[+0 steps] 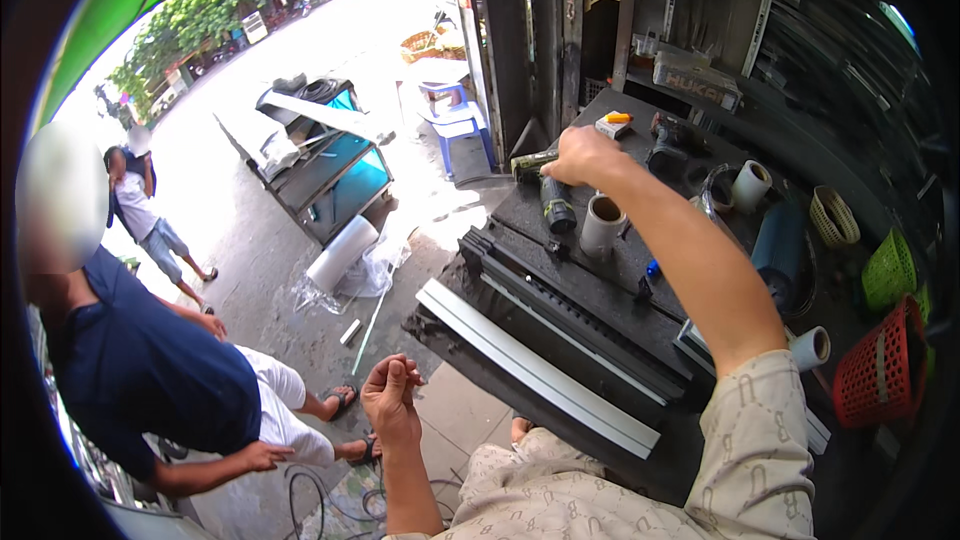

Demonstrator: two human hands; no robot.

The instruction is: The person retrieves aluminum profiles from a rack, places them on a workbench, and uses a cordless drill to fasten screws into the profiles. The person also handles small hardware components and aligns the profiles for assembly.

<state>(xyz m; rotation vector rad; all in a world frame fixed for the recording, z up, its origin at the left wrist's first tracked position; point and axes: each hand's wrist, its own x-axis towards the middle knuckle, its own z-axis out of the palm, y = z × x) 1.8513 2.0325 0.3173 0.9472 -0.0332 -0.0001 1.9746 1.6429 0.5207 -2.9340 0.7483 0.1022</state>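
My right hand [585, 155] reaches across the dark workbench [630, 290], its fingers closed around a green-and-black cordless drill [557, 208] lying near the far left edge. Part of the drill is hidden by the hand. Just right of it stands an upright pale tube roll [601, 227]. My left hand [393, 398] is raised off the bench's near left side, thumb pressed against curled fingers. Whatever may be in that pinch is too small to make out. A long white metal profile [540, 368] lies along the bench's near edge, beside a black slotted rail [575, 305].
On the bench are a second power tool [672, 143], a white roll [750, 186], and a small box [610, 126] with an orange item. Baskets, including a red one [880, 365], stand right. A person in navy [160, 340] stands left; a loaded cart [325, 165] is beyond.
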